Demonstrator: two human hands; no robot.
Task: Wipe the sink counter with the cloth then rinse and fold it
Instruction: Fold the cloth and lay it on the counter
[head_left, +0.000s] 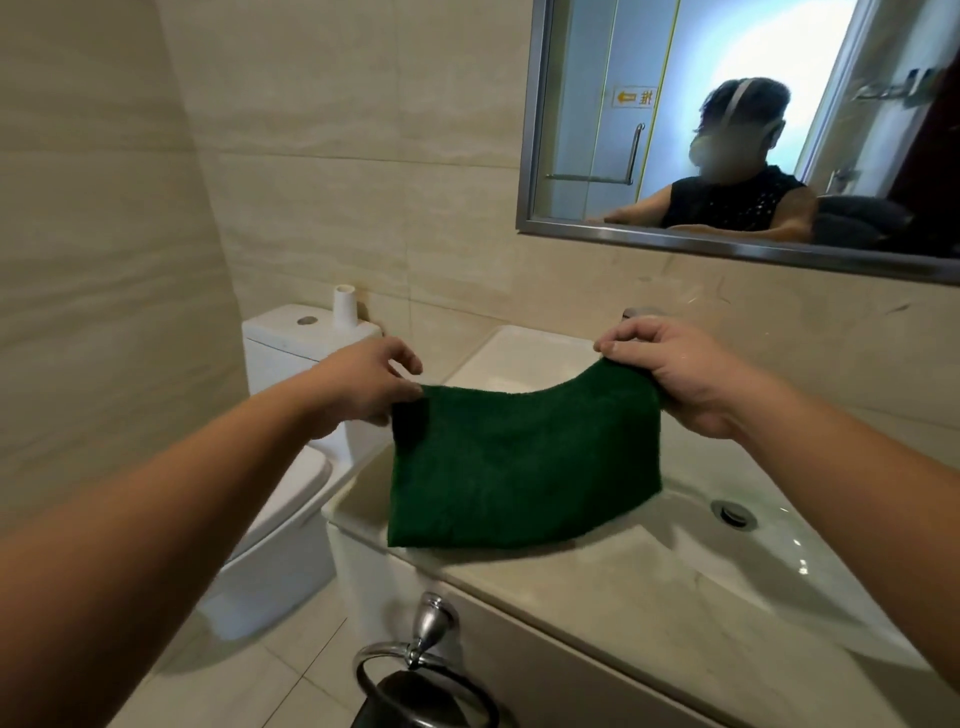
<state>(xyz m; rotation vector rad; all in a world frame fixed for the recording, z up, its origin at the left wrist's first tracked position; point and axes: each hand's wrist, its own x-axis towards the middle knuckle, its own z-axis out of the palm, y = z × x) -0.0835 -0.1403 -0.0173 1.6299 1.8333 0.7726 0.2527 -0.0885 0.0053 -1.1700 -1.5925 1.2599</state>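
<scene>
A dark green cloth (519, 457) hangs spread out above the left end of the beige sink counter (597, 582). My left hand (363, 384) pinches its upper left corner between thumb and fingers. My right hand (670, 369) pinches the upper right corner, held a little higher. The cloth's lower edge reaches down to the counter's left part; whether it touches the surface I cannot tell. The white basin (779, 551) with its drain (733, 513) lies to the right of the cloth. The tap (641, 313) is mostly hidden behind my right hand.
A white toilet (291, 467) stands left of the counter, with a white paper tube (344, 305) on its cistern. A chrome towel ring (415, 660) hangs on the cabinet front below the counter. A mirror (727, 130) hangs on the tiled wall, reflecting a person.
</scene>
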